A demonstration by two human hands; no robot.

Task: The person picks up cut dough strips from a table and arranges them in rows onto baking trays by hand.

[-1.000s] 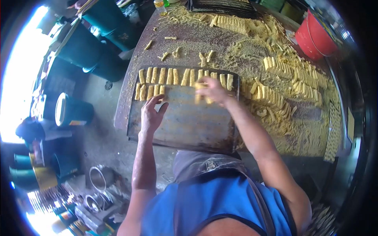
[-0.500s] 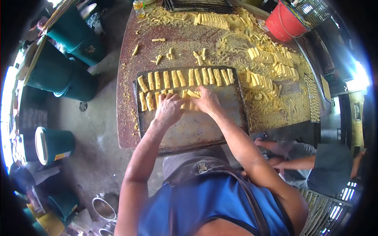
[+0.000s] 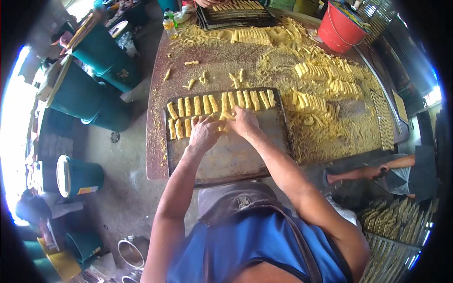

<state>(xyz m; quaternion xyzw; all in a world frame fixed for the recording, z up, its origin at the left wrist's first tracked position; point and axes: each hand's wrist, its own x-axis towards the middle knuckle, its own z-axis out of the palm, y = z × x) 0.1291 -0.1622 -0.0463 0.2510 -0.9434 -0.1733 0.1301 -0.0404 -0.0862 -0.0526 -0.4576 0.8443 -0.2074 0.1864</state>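
Dark rectangular metal tray (image 3: 226, 162): it lies at the near edge of the reddish-brown table (image 3: 158, 122), in front of my body.
Far row of short yellow dough-like sticks (image 3: 197, 106): these are lying side by side along the far edge of the tray.
Near row of the same yellow sticks (image 3: 179, 129): several of them show on the tray, to the left of my hands.
My right hand (image 3: 245, 123): it is above the tray, and its fingertips are pinching one pale-yellow stick (image 3: 227, 115), which lies between my two hands.
My left hand (image 3: 204, 134): it bends over the near row, just beside the right one; its fingers cover what is below, so I cannot tell if it grasps or only touches.
Small twisted yellow scraps (image 3: 203, 77): they lie on the table, beyond the tray.
Rows of cut yellow pieces (image 3: 314, 104): they are at the right of the tray, among yellow crumbs (image 3: 278, 66).
Red bucket with wire handle (image 3: 337, 30): it is at the far right side.
Stack of black trays (image 3: 212, 21): it is at the far end, with another person's hand (image 3: 206, 2) near it.
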